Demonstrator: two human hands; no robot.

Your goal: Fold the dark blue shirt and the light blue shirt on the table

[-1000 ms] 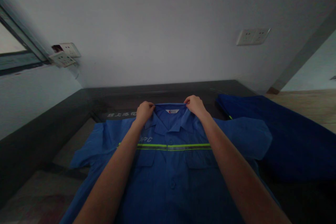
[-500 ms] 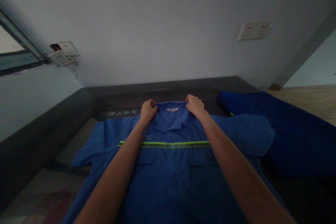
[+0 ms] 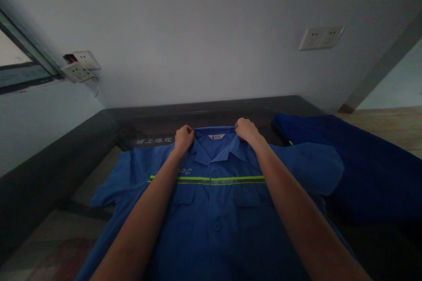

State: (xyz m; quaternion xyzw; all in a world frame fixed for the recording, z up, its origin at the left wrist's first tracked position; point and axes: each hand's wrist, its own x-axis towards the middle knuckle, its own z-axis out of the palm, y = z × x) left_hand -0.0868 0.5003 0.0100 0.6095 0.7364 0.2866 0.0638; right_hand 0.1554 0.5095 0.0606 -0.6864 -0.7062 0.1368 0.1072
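A blue short-sleeved work shirt [image 3: 214, 210] lies spread front side up, its collar toward the wall. Yellow-green and grey reflective trim crosses its chest, with a pocket flap below on each side and a white label inside the neck. My left hand [image 3: 183, 137] pinches the left end of the collar, thumb and fingers closed on the cloth. At the collar's right end, my right hand [image 3: 246, 129] grips in the same way. Between them the collar's back edge is drawn straight. My forearms cover parts of the shirt's front.
Beneath the shirt is a dark surface with a raised rim [image 3: 198, 107] and white characters. Folded darker blue cloth [image 3: 359, 171] lies at the right, partly under the sleeve. Sockets [image 3: 322, 37] sit on the wall behind; more sockets [image 3: 79, 66] hang near the window at left.
Both hands have moved slightly apart along the collar, and its back edge is pulled straighter. The rest of the shirt lies nearly as before.
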